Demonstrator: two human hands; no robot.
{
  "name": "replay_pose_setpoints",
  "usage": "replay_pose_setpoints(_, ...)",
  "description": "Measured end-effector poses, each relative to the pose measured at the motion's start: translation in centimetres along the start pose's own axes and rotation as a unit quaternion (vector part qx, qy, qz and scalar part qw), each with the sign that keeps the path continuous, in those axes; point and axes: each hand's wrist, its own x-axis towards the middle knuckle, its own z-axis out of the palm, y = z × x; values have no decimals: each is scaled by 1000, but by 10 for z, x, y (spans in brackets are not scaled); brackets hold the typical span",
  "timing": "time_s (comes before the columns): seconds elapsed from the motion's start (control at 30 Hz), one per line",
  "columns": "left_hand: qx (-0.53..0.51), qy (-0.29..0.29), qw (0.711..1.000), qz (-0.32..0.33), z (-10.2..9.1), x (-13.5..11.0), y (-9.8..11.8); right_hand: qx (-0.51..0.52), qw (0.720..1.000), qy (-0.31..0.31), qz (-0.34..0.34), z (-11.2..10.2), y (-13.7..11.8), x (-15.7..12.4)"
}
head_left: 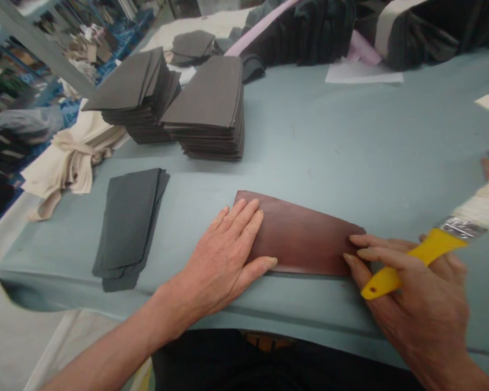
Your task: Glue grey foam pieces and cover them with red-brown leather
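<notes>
Presses left hand [224, 255] flat, with fingers extended and grasping nothing, on the left end of a brown panel [305, 236], laid near the front edge of a blue-green table [309, 141]. Grips a brush [436, 247] in right hand [421, 296], with pale bristles toward the upper right, while touching the panel's right end with thumb and fingertips; cannot tell whether pinched there. Note, left of the panel, a low pile [128, 220] of dark pieces; beyond, two taller stacks [207, 95]; at the table's left edge, cream cloth [44, 168].
</notes>
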Motion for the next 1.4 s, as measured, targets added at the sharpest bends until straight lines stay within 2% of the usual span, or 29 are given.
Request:
replay_pose_setpoints(0.47,51,-75,988,-123,1,32,-1,-13,1000,1,-11,-2,0,3)
replay_pose_setpoints(0.53,53,-68,986,-140,-1,35,-2,-12,1000,7,-17,-1,1,4)
replay_pose_setpoints(0.6,56,-37,987,-143,-2,36,1,-12,1000,14,-20,0,1,4)
replay_pose_setpoints(0.67,52,-1,993,-107,-2,35,9,-11,1000,17,-14,0,0,4)
replay_pose_setpoints(0.73,33,12,999,-28,0,33,18,-7,1000,19,-7,1,0,4)
replay_pose_setpoints(0.8,7,-5,998,55,3,33,25,-4,1000,21,-7,1,-1,4)
replay_pose_setpoints(0.87,-7,-25,995,96,7,34,26,-4,1000,24,-7,2,-2,4)
replay_pose_setpoints(1.17,8,-21,999,31,12,42,-13,-1,1000,25,6,3,-3,4)
replay_pose_setpoints(1.4,13,-21,999,-26,16,55,-31,1,999,30,26,4,-6,4)
